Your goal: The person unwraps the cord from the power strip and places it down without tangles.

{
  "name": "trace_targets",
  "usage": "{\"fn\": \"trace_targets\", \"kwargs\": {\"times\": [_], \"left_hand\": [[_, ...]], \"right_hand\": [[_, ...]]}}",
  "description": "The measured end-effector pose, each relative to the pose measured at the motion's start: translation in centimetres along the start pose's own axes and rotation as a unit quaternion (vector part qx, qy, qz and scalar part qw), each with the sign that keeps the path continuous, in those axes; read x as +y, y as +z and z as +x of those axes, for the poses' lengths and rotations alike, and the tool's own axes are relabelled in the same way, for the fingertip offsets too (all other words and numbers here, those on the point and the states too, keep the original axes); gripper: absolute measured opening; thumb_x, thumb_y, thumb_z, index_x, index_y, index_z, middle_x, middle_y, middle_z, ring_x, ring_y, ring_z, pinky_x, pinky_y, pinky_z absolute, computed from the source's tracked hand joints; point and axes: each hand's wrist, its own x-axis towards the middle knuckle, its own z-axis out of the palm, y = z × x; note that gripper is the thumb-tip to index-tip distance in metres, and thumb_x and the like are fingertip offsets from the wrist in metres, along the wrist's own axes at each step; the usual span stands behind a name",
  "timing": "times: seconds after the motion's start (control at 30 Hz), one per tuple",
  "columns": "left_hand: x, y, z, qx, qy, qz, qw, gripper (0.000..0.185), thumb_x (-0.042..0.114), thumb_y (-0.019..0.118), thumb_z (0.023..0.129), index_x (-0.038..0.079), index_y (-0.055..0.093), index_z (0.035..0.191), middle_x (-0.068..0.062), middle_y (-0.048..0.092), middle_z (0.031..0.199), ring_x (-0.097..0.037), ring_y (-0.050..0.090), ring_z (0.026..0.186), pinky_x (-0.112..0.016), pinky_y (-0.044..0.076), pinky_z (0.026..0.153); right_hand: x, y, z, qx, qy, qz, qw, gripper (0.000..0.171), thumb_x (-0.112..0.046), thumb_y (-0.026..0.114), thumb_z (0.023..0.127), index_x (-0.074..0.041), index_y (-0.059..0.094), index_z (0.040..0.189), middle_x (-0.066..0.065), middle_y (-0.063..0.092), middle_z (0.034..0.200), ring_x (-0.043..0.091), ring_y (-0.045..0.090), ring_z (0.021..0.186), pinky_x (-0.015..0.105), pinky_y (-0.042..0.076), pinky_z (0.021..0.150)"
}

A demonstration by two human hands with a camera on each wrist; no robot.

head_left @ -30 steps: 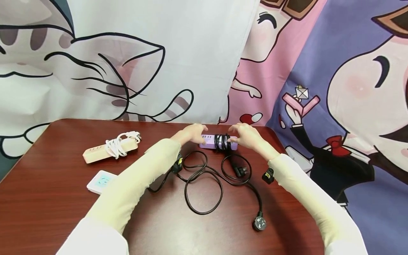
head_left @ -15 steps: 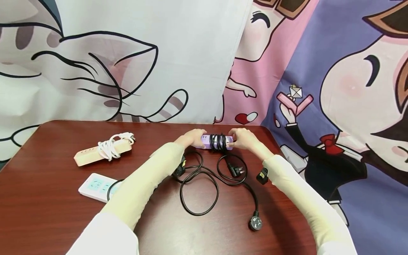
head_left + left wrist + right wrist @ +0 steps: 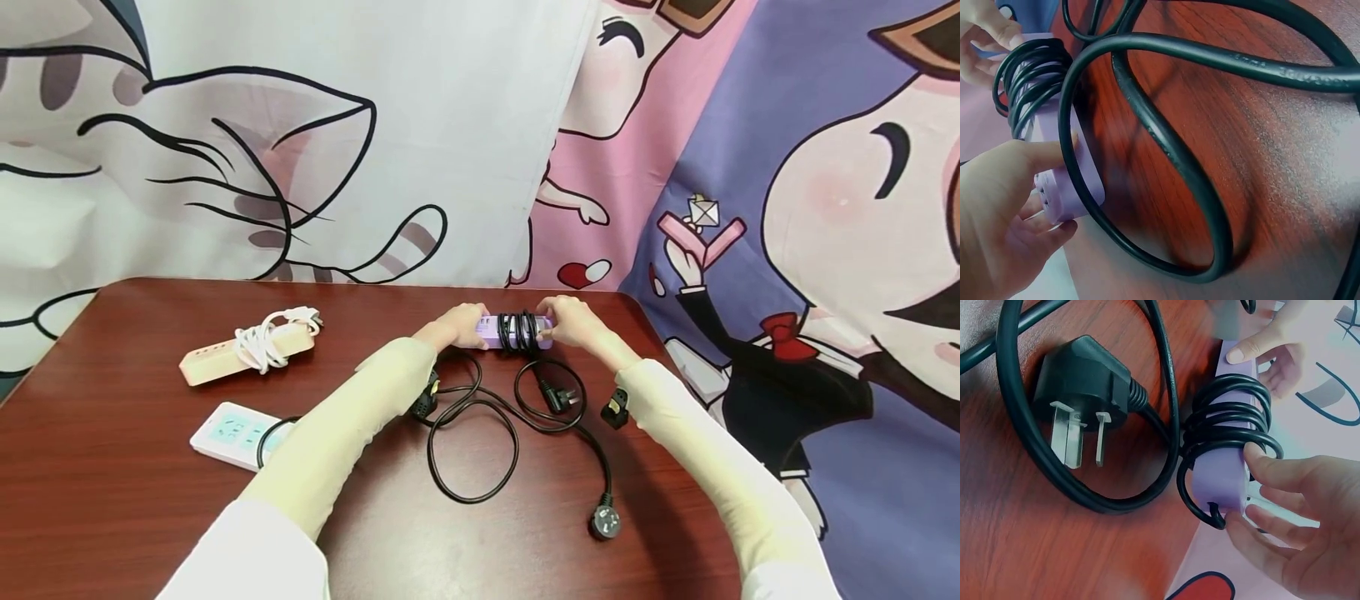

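Both hands hold a purple power strip near the far edge of the brown table, one hand at each end. A black cord is coiled tightly round the strip's middle. My left hand grips the left end, thumb on top and fingers underneath, as seen in the left wrist view on the purple strip. My right hand grips the right end; in the right wrist view its fingers curl round the strip beside the coil. The coil's three-pin plug lies flat on the wood.
A long loose black cord loops over the table's middle and ends in a round plug. A peach power strip wrapped in a white cord lies at the left, with a white strip nearer me. Cartoon-printed cloth hangs behind.
Both hands have gone from resting over the purple strip to gripping its two ends. The strip has shifted only slightly; the loose cords lie as before.
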Motion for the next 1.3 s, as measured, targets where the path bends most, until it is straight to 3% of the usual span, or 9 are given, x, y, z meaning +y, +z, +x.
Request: {"fn": "trace_targets", "kwargs": {"times": [0.33, 0.63, 0.77, 0.87, 1.03, 1.17, 1.3], "left_hand": [[-0.6, -0.4, -0.6, 0.013, -0.031, -0.013, 0.9993, 0.062, 0.027, 0.074, 0.082, 0.005, 0.047, 0.134, -0.013, 0.06, 0.122, -0.025, 0.056, 0.108, -0.036, 0.043, 0.097], [-0.8, -0.1, -0.6, 0.033, -0.045, -0.02, 0.9982, 0.065, 0.033, 0.077, 0.078, 0.009, 0.05, 0.132, -0.01, 0.062, 0.119, -0.024, 0.058, 0.104, -0.037, 0.045, 0.093], [-0.6, 0.2, -0.5, 0.04, -0.048, -0.006, 0.998, 0.062, 0.034, 0.076, 0.079, 0.007, 0.051, 0.129, -0.011, 0.064, 0.113, -0.025, 0.06, 0.099, -0.037, 0.047, 0.09], [-0.4, 0.4, -0.4, 0.044, -0.055, 0.004, 0.9975, 0.061, 0.034, 0.074, 0.08, 0.005, 0.049, 0.129, -0.012, 0.063, 0.112, -0.026, 0.06, 0.098, -0.037, 0.048, 0.088], [-0.2, 0.3, -0.6, 0.059, -0.074, 0.006, 0.9955, 0.061, 0.034, 0.075, 0.08, 0.005, 0.051, 0.127, -0.013, 0.063, 0.112, -0.028, 0.061, 0.097, -0.038, 0.049, 0.087], [-0.1, 0.1, -1.0, 0.07, -0.075, 0.005, 0.9947, 0.059, 0.033, 0.075, 0.079, 0.004, 0.052, 0.125, -0.014, 0.063, 0.11, -0.029, 0.062, 0.096, -0.038, 0.049, 0.086], [-0.1, -0.1, -1.4, 0.079, -0.066, 0.009, 0.9946, 0.058, 0.033, 0.075, 0.079, 0.003, 0.053, 0.124, -0.014, 0.064, 0.108, -0.029, 0.062, 0.095, -0.038, 0.049, 0.085]], "right_hand": [[0.1, 1.0, 1.0, 0.028, -0.04, 0.018, 0.999, 0.04, -0.012, 0.077, 0.079, -0.004, 0.064, 0.117, 0.016, 0.065, 0.097, 0.027, 0.06, 0.089, 0.045, 0.047, 0.08], [0.5, 1.1, 1.6, 0.043, -0.052, 0.047, 0.997, 0.038, -0.011, 0.077, 0.08, -0.006, 0.065, 0.116, 0.016, 0.065, 0.106, 0.029, 0.061, 0.097, 0.045, 0.047, 0.086], [0.9, 1.4, 1.2, 0.057, -0.044, 0.086, 0.994, 0.045, -0.011, 0.077, 0.08, -0.002, 0.061, 0.121, 0.02, 0.063, 0.111, 0.032, 0.062, 0.101, 0.046, 0.048, 0.089], [1.5, 1.5, 0.8, 0.062, -0.007, 0.122, 0.991, 0.059, -0.014, 0.078, 0.079, 0.002, 0.052, 0.129, 0.024, 0.062, 0.115, 0.036, 0.062, 0.105, 0.048, 0.047, 0.091], [2.6, 1.7, 0.3, 0.019, 0.068, 0.155, 0.985, 0.067, -0.02, 0.077, 0.081, 0.003, 0.044, 0.134, 0.024, 0.063, 0.117, 0.037, 0.061, 0.106, 0.045, 0.048, 0.09], [2.9, 2.1, 0.2, -0.021, 0.071, 0.169, 0.983, 0.057, -0.021, 0.073, 0.085, 0.005, 0.049, 0.13, 0.023, 0.065, 0.112, 0.031, 0.065, 0.096, 0.034, 0.052, 0.081], [3.4, 2.9, 0.5, -0.056, 0.065, 0.249, 0.965, 0.046, -0.013, 0.068, 0.088, 0.011, 0.052, 0.123, 0.026, 0.065, 0.109, 0.029, 0.068, 0.092, 0.036, 0.055, 0.081]]}}
